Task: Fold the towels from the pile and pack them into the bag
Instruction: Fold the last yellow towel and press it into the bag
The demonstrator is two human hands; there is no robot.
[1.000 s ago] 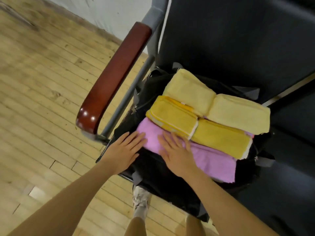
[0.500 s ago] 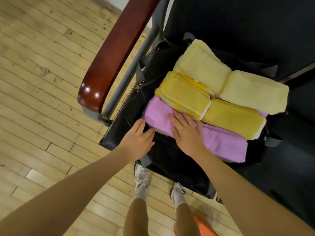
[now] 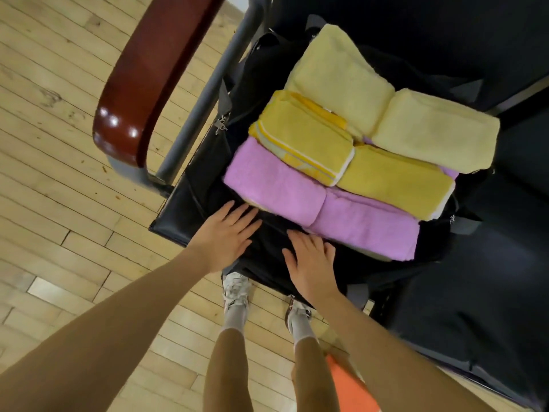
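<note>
Presently, bag: black, open, resting on the chair seat at its front left corner.
Towels: six folded pieces in three rows on top of the bag opening; purple towels at the near edge, mustard towels in the middle, pale yellow towels toward the chair back.
Left hand: fingers straight and spread, flat on the bag's near flap, fingertips just beside the purple row.
Right hand: fingers spread, flat on the same flap, holding nothing.
Hands: apart, side by side.
Armrest: dark red, left of the bag.
Floor: wood strips.
Shoes: white, below the seat's front edge.
Orange item: beside the right leg; identity cannot be told.
</note>
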